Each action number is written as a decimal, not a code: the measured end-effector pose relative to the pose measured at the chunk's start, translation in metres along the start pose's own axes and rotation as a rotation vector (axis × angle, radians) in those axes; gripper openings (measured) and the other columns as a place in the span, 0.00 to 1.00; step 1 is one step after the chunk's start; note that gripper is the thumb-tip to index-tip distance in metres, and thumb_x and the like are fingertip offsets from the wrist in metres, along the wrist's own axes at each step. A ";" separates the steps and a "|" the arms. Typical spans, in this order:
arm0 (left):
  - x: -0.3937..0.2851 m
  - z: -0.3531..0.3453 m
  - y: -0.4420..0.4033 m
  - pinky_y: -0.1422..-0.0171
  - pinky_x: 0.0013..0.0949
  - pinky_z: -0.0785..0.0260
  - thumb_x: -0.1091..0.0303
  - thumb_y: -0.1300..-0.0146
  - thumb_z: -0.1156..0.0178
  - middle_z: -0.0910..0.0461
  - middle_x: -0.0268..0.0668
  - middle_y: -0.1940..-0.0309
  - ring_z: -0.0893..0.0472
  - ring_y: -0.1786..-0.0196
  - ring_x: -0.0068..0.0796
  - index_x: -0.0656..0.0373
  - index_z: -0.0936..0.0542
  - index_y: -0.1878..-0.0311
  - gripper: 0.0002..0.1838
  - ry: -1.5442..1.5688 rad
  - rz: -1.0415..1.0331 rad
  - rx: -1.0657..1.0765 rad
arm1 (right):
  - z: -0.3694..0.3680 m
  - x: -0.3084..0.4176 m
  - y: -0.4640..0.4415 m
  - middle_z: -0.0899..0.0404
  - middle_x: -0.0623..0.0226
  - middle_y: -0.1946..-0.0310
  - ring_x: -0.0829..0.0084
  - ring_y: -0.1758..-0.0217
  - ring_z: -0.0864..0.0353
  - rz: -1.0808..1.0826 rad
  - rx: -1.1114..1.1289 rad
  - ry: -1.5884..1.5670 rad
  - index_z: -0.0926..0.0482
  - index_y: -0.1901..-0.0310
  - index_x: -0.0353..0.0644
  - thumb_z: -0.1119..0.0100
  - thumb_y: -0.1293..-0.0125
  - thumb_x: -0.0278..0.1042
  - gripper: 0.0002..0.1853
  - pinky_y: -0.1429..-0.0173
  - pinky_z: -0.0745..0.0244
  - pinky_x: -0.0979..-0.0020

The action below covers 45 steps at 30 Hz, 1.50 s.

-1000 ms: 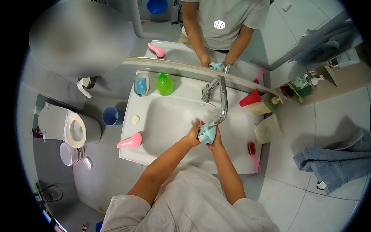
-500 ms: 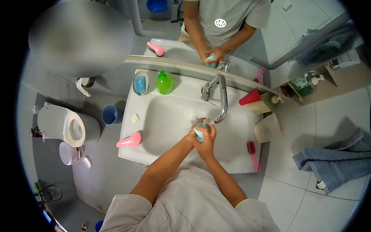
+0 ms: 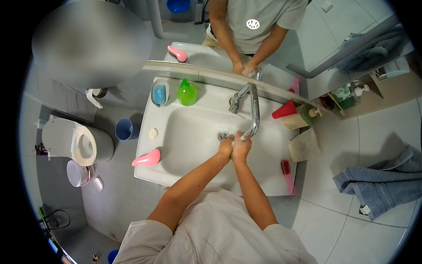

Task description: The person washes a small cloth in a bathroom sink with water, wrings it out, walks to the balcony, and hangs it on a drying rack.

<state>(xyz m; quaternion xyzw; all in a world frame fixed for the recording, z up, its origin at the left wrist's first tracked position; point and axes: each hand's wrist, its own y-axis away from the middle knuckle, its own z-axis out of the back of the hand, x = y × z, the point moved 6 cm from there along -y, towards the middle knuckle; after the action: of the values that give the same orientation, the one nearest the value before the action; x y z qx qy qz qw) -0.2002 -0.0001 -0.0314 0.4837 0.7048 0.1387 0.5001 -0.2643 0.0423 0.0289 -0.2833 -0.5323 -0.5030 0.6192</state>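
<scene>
Both hands are pressed together over the white sink (image 3: 184, 141), beneath the faucet's spout (image 3: 254, 119). My left hand (image 3: 226, 147) is closed, its fingers curled against the other hand. Tight beside it, my right hand (image 3: 241, 147) is closed too, with water from the spout running over its fingers. Between the heels of the hands a small bit of a soft, light teal cloth (image 3: 231, 156) shows; the rest is covered by the hands. Just beyond the left fingers lies the metal drain (image 3: 223, 136).
On the sink's left rim are a blue soap bar (image 3: 159, 95) in a dish, a green bottle (image 3: 187, 93), a small cream-coloured piece (image 3: 153, 133) and a pink brush (image 3: 147, 158). To the right are a red cup (image 3: 284, 110), a pump bottle (image 3: 301, 118) and a red-pink brush (image 3: 288, 176).
The teal cloth, plainly seen between my hands before, is now almost covered. My right hand has turned and moved under the spout, and the drain has come into view.
</scene>
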 end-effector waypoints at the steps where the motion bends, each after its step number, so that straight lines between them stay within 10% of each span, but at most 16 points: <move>1: -0.003 0.003 -0.002 0.51 0.35 0.32 0.62 0.38 0.52 0.21 0.40 0.55 0.22 0.56 0.34 0.61 0.21 0.53 0.17 -0.162 -0.052 -0.081 | 0.001 -0.012 -0.007 0.21 0.54 0.67 0.63 0.63 0.24 -0.082 -0.033 -0.052 0.23 0.66 0.34 0.40 0.40 0.41 0.15 0.59 0.30 0.62; 4: -0.016 0.006 0.005 0.50 0.33 0.33 0.58 0.36 0.52 0.21 0.42 0.62 0.24 0.57 0.32 0.63 0.20 0.58 0.18 -0.307 -0.071 -0.188 | -0.010 -0.034 -0.015 0.22 0.60 0.55 0.63 0.54 0.23 -0.370 0.171 -0.459 0.25 0.52 0.40 0.44 0.37 0.44 0.18 0.51 0.29 0.64; 8: -0.035 -0.013 0.020 0.54 0.30 0.33 0.50 0.35 0.50 0.26 0.35 0.60 0.27 0.58 0.27 0.59 0.25 0.52 0.21 -0.384 -0.228 0.107 | -0.019 -0.036 0.006 0.22 0.72 0.58 0.68 0.55 0.23 -0.796 0.609 -0.958 0.24 0.60 0.49 0.59 0.34 0.55 0.20 0.50 0.26 0.64; 11: -0.021 0.002 0.008 0.46 0.34 0.35 0.43 0.36 0.50 0.30 0.41 0.52 0.30 0.49 0.35 0.54 0.32 0.42 0.28 -0.476 -0.252 -0.036 | -0.003 -0.045 -0.003 0.22 0.70 0.58 0.69 0.56 0.23 -0.768 0.430 -0.885 0.25 0.58 0.49 0.59 0.34 0.54 0.19 0.51 0.25 0.65; 13: -0.037 0.005 0.029 0.38 0.40 0.39 0.41 0.37 0.51 0.35 0.47 0.44 0.34 0.40 0.45 0.52 0.38 0.36 0.33 -0.685 -0.361 -0.286 | 0.002 -0.034 -0.010 0.21 0.67 0.56 0.65 0.55 0.22 -0.604 0.418 -0.814 0.26 0.56 0.45 0.54 0.35 0.49 0.17 0.50 0.26 0.65; 14: -0.031 0.006 0.035 0.32 0.45 0.45 0.34 0.36 0.58 0.41 0.47 0.38 0.42 0.34 0.48 0.49 0.41 0.34 0.36 -0.444 -0.090 -0.283 | 0.004 -0.025 -0.013 0.21 0.65 0.55 0.64 0.54 0.22 -0.522 0.413 -0.776 0.26 0.55 0.44 0.51 0.35 0.47 0.16 0.49 0.26 0.66; 17: -0.023 -0.013 0.053 0.38 0.62 0.43 0.30 0.37 0.69 0.38 0.42 0.37 0.39 0.35 0.49 0.48 0.39 0.35 0.37 0.198 0.500 0.311 | 0.010 0.003 -0.016 0.22 0.64 0.52 0.62 0.49 0.24 -0.118 0.401 -0.415 0.26 0.56 0.41 0.45 0.38 0.39 0.13 0.46 0.29 0.64; 21: -0.028 -0.013 0.033 0.35 0.49 0.41 0.36 0.33 0.67 0.29 0.38 0.44 0.31 0.39 0.38 0.48 0.35 0.38 0.32 0.321 0.364 0.417 | 0.006 0.081 0.031 0.20 0.61 0.56 0.60 0.49 0.25 0.850 0.443 0.305 0.24 0.60 0.39 0.40 0.43 0.30 0.10 0.42 0.33 0.62; 22: -0.013 -0.011 0.007 0.40 0.44 0.35 0.43 0.32 0.61 0.25 0.35 0.51 0.27 0.45 0.33 0.47 0.32 0.42 0.25 0.544 0.351 0.730 | 0.004 0.090 0.052 0.20 0.61 0.58 0.60 0.46 0.25 0.919 0.410 0.375 0.19 0.64 0.46 0.31 0.49 0.36 0.11 0.41 0.34 0.61; 29: 0.005 0.001 -0.005 0.54 0.39 0.28 0.45 0.37 0.50 0.24 0.40 0.62 0.23 0.63 0.33 0.59 0.30 0.51 0.25 0.479 0.442 0.307 | 0.010 0.056 0.054 0.22 0.63 0.61 0.61 0.55 0.25 0.647 0.369 0.144 0.24 0.64 0.42 0.35 0.48 0.30 0.10 0.47 0.33 0.61; 35: -0.029 -0.035 0.036 0.52 0.38 0.27 0.46 0.34 0.52 0.22 0.40 0.62 0.21 0.60 0.36 0.57 0.27 0.53 0.23 0.590 0.450 0.673 | 0.011 0.097 0.072 0.22 0.59 0.67 0.57 0.63 0.24 1.129 0.248 0.373 0.24 0.65 0.40 0.41 0.40 0.35 0.08 0.57 0.30 0.63; 45: 0.011 -0.001 -0.001 0.46 0.35 0.30 0.53 0.29 0.61 0.23 0.41 0.53 0.23 0.51 0.33 0.62 0.29 0.44 0.23 0.156 0.087 0.115 | -0.005 0.003 0.002 0.18 0.55 0.70 0.54 0.64 0.20 0.017 0.075 0.178 0.21 0.63 0.30 0.50 0.34 0.48 0.23 0.54 0.29 0.61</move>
<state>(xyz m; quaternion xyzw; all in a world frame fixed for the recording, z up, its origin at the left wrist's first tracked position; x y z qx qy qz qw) -0.2018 0.0088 -0.0375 0.5294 0.7267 0.1569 0.4086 -0.2610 0.0374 0.0308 -0.2186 -0.4911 -0.5007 0.6784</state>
